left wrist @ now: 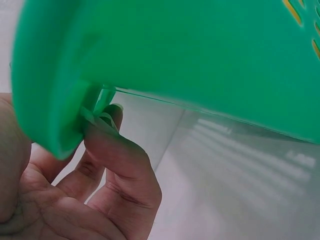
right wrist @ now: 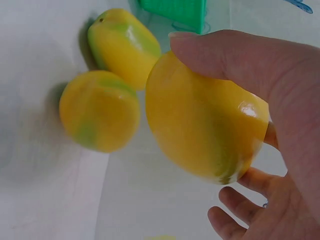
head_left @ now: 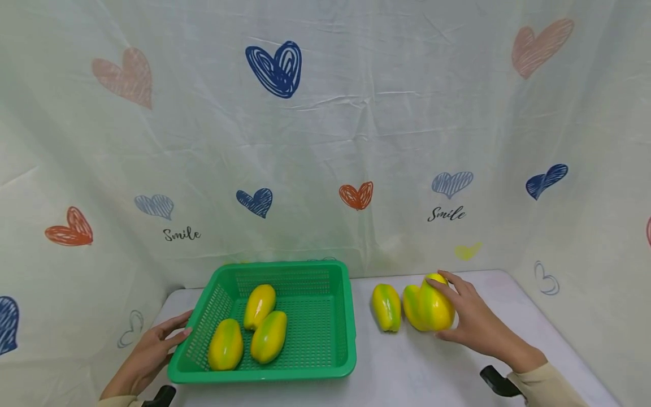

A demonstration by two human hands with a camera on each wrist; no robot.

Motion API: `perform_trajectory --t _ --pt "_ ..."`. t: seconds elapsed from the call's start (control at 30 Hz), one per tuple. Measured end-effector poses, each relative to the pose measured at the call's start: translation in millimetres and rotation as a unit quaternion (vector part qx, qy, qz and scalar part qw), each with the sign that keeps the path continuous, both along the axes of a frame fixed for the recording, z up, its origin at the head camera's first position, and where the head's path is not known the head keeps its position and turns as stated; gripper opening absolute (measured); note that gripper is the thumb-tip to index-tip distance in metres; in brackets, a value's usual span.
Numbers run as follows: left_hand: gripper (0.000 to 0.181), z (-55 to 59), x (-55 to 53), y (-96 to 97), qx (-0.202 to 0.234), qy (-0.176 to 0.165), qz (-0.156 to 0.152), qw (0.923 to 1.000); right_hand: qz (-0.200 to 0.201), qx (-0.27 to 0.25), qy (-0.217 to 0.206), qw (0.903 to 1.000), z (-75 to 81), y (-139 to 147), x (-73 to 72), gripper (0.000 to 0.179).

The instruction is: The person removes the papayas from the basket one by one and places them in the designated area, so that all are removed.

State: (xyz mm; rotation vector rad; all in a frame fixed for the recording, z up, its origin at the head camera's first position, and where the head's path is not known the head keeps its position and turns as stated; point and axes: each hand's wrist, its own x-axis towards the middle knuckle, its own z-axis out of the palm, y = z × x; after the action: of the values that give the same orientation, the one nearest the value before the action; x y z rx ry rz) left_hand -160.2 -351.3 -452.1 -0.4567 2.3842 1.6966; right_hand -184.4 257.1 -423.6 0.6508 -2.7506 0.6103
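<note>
My left hand [head_left: 152, 350] grips the left rim of a green plastic basket [head_left: 305, 374], the thumb on top. In the left wrist view, its curled fingers [left wrist: 122, 165] hook under the rim. Three glossy yellow-green papayas lie in the basket, one papaya [head_left: 260, 306] behind the other two. On the right, my right hand [head_left: 475, 319] holds a papaya [right wrist: 205, 117] between thumb and fingers, lifted off the table in the right wrist view. Close by on the table are a second papaya [head_left: 412, 308], partly hidden behind the held one, and a third papaya [head_left: 386, 308] beside the basket.
A white table [head_left: 391, 373] carries everything. Behind it and at both sides hangs a pale curtain [head_left: 315, 141] printed with hearts and "Smile". The basket's right wall stands between its papayas and those on the table.
</note>
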Motion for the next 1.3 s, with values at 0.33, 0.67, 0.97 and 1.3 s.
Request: perform_trajectory --t 0.33,0.67,0.97,1.3 --pt "0.079 1.8 1.7 0.2 0.003 0.001 -0.006 1.0000 -0.024 0.004 -0.029 0.9993 -6.8 21.0 -4.9 0.096" --pt "0.079 2.6 2.9 0.7 0.005 0.000 -0.003 1.0000 -0.028 -0.001 -0.034 0.9990 -15.6 37.2 -13.8 0.096" --pt "0.079 1.4 2.2 -0.2 0.007 0.001 -0.004 1.0000 -0.030 0.010 -0.060 0.9977 -27.9 49.5 -23.1 0.095" --pt "0.078 1.3 0.2 0.7 0.005 -0.006 0.005 1.0000 -0.016 0.024 -0.073 0.9969 -38.6 57.8 -32.9 0.092"
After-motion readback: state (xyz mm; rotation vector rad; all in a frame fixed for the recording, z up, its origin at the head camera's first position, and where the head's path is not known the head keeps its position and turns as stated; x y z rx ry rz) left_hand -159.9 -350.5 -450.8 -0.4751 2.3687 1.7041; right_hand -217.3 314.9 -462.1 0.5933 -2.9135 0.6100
